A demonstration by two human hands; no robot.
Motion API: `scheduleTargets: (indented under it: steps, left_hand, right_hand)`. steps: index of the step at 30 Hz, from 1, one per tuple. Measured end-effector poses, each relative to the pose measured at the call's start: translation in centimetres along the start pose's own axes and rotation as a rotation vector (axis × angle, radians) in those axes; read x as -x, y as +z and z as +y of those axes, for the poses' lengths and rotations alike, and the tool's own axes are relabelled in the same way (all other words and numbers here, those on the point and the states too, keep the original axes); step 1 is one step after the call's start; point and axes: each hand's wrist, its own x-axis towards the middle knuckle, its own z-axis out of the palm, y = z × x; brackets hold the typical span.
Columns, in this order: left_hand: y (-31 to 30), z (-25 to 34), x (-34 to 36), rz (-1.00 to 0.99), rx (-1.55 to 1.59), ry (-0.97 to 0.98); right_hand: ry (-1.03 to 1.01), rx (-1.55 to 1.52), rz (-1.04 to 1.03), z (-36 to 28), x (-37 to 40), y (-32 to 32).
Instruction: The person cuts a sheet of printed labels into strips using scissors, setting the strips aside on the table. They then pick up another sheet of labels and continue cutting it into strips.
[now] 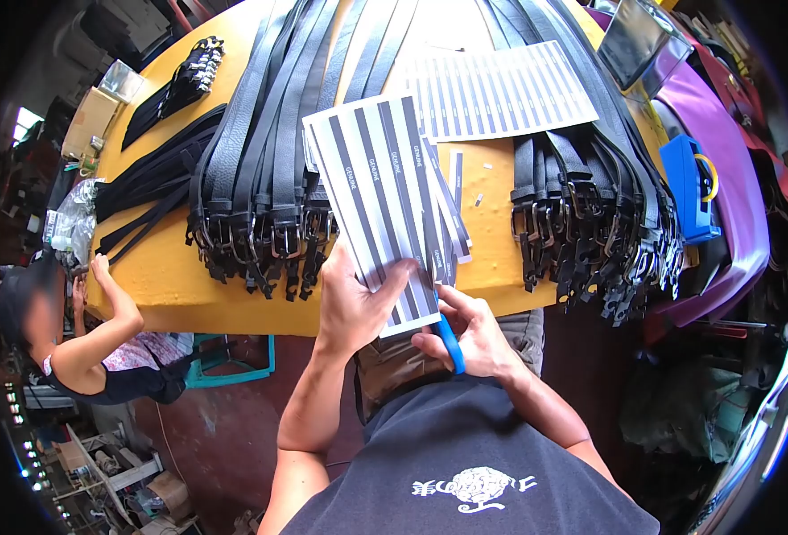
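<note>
My left hand [354, 301] grips a sheet of black-and-white striped labels [364, 178], thumb on top, with "GENUINE" printed on its stripes. My right hand [476, 337] is closed around blue-handled scissors [450, 343] at the sheet's lower right edge. The blades are mostly hidden by the paper and fingers. Dark label strips [457, 227] show behind the sheet on its right side. A larger striped label sheet [510, 89] lies on the table beyond, partly over black belts [581, 178].
A thick bundle of buckled black belts [260, 178] covers the yellow table's [492, 285] left-centre. Thinner black straps [166, 169] lie further left, where another person [99, 348] works. At the right are a blue tape dispenser [693, 192] and purple material [724, 169]. Small paper scraps [479, 200] dot the table.
</note>
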Motion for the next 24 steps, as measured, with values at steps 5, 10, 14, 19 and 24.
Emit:
scheduleTargets:
  steps: [5, 10, 14, 19, 24]
  left_hand:
    - [0.01, 0.29, 0.05, 0.002, -0.003, -0.017]
    - [-0.06, 0.11, 0.02, 0.006, -0.003, 0.015]
    - [-0.14, 0.30, 0.02, 0.000, -0.011, 0.009]
    - [-0.19, 0.08, 0.12, 0.009, -0.011, 0.013]
    - [-0.11, 0.42, 0.07, 0.010, 0.003, 0.022]
  right_hand:
    - [-0.013, -0.049, 0.003, -0.35, 0.05, 0.23]
    - [-0.021, -0.040, 0.003, 0.11, -0.05, 0.10]
    - [-0.064, -0.007, 0.026, 0.36, -0.12, 0.17]
    - [-0.008, -0.031, 0.013, -0.11, -0.06, 0.08]
    - [-0.017, -0.007, 0.015, 0.45, -0.11, -0.13]
